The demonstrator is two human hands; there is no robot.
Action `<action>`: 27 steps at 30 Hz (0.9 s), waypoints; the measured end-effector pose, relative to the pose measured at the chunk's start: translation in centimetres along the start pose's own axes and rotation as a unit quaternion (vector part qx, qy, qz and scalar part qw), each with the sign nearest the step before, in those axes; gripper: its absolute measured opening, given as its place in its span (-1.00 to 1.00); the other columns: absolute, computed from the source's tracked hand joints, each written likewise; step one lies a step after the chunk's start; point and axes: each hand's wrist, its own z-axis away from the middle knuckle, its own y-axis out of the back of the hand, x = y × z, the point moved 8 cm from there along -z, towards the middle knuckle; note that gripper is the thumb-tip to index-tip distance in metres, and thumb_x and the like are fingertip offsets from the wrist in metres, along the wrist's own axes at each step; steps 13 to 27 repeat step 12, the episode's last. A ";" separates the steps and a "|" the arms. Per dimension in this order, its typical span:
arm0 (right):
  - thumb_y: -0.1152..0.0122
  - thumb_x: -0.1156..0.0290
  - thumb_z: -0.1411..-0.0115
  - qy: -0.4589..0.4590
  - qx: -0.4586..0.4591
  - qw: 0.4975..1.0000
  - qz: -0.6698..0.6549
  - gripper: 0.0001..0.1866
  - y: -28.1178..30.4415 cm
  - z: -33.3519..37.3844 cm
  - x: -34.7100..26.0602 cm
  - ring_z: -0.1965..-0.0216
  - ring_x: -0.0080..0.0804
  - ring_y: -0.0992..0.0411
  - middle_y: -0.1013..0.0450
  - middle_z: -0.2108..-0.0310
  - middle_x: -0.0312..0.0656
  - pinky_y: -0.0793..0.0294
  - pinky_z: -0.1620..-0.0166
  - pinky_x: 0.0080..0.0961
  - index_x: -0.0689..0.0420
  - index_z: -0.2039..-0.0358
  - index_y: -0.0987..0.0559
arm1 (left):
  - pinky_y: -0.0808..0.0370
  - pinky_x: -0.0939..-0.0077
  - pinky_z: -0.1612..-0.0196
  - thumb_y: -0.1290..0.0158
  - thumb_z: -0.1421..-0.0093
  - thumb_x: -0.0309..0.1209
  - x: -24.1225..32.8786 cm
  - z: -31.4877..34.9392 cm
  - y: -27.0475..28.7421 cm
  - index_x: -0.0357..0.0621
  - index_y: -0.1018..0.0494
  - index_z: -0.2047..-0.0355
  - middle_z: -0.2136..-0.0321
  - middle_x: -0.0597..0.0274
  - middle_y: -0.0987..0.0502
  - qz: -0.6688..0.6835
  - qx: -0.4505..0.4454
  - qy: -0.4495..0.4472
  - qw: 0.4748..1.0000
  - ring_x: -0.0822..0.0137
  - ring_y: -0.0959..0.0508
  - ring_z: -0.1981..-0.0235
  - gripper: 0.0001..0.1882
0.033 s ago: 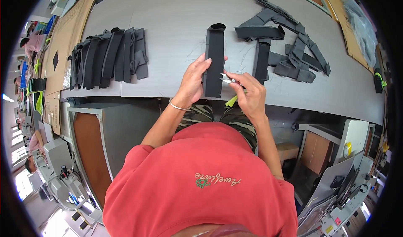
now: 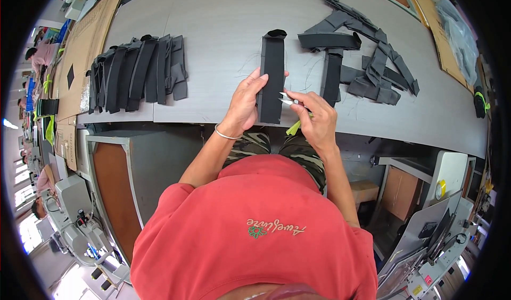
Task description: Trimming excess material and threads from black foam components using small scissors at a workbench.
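Note:
My left hand (image 2: 246, 102) is closed round a long black fabric strip (image 2: 273, 60), thumb on its face and a fingertip showing at its right edge. The strip stands lengthwise before me, its far end curled. My right hand (image 2: 316, 118) grips small metal thread snips (image 2: 288, 100), blades pointing left beside the strip's right edge. A yellow-green ribbon (image 2: 294, 128) hangs below the right hand. Just beyond that hand lies another dark strip (image 2: 332, 74). Loose threads are scattered on the table around the strips.
On the grey table (image 2: 223, 28), a row of dark strips (image 2: 139, 74) lies at left and a jumbled pile of strips (image 2: 379, 66) at right. Cardboard (image 2: 90, 50) edges the left side. A cabinet (image 2: 112, 188) and a sewing machine (image 2: 77, 220) stand lower left; people sit farther left.

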 end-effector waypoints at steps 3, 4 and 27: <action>-0.24 0.49 -0.03 -0.004 0.000 1.000 0.001 -0.77 -0.2 -0.1 0.1 0.52 -0.30 -0.40 -0.48 0.49 -0.25 -0.35 0.44 -0.44 0.05 0.24 -0.63 | -0.53 0.50 0.11 0.18 -0.34 -0.38 0.0 0.2 -0.1 -0.31 -0.28 -0.07 0.06 0.08 -0.50 0.007 -0.004 0.004 1.000 0.36 -0.57 0.23 -0.65; -0.24 0.49 -0.04 0.015 0.007 1.000 0.003 -0.78 -0.2 0.0 0.1 0.51 -0.36 -0.41 -0.49 0.49 -0.26 -0.37 0.43 -0.49 0.06 0.24 -0.63 | -0.54 0.50 0.12 0.17 -0.34 -0.37 -0.1 0.2 -0.1 -0.31 -0.26 -0.09 0.05 0.06 -0.49 0.004 -0.015 0.003 1.000 0.37 -0.56 0.22 -0.63; -0.33 0.35 -0.11 -0.101 0.104 0.989 -0.017 -0.42 3.4 -1.6 2.5 0.06 -0.28 -0.39 -0.32 -0.08 -0.22 -0.39 0.01 -0.49 0.05 -0.15 -0.37 | -0.58 0.47 0.29 0.04 -0.29 -0.25 -2.1 1.9 -0.7 -0.28 -0.06 -0.29 0.09 0.01 -0.51 -0.161 -0.224 0.199 0.940 0.32 -0.58 0.36 -0.36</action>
